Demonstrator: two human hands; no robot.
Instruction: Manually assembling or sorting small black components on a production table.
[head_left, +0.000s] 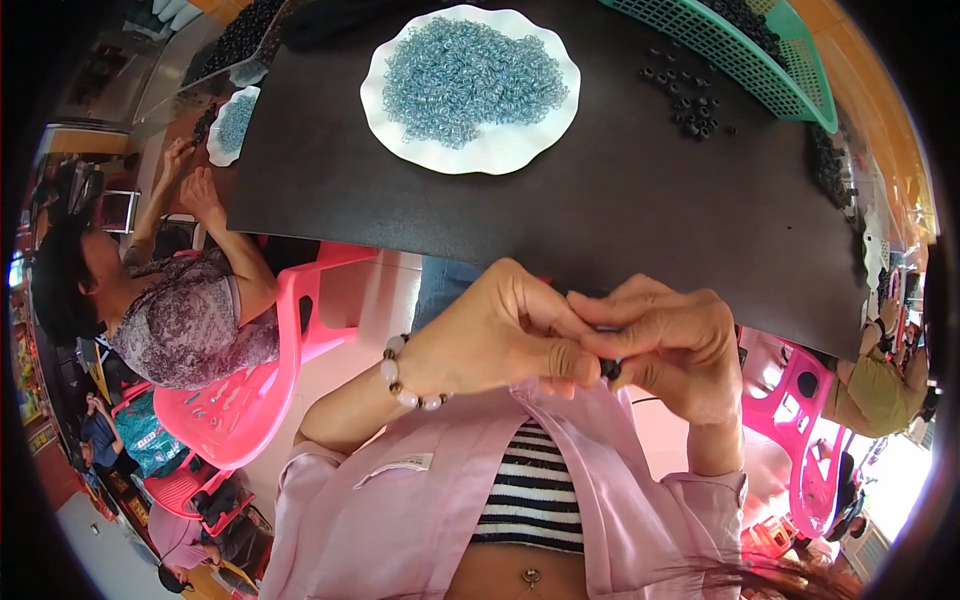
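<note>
My left hand (510,330), with a beaded bracelet (392,375) at its wrist, meets my right hand (680,345) just off the near edge of the dark table (330,170). Between the fingertips of both hands sits a small black piece (610,369), mostly covered by fingers; thumbs and forefingers are pinched on it. Beyond my hands stands a white wavy-edged plate (480,158), heaped with small clear bluish rings (470,80). Loose black cylindrical pieces (693,122) lie scattered at the far right of the table.
A green plastic basket (740,75) of black pieces stands at the far right. To the left, another person (200,310) sits on a pink chair (270,390), hands by a smaller white plate (222,150). A pink chair (800,400) is at the right, with people beyond.
</note>
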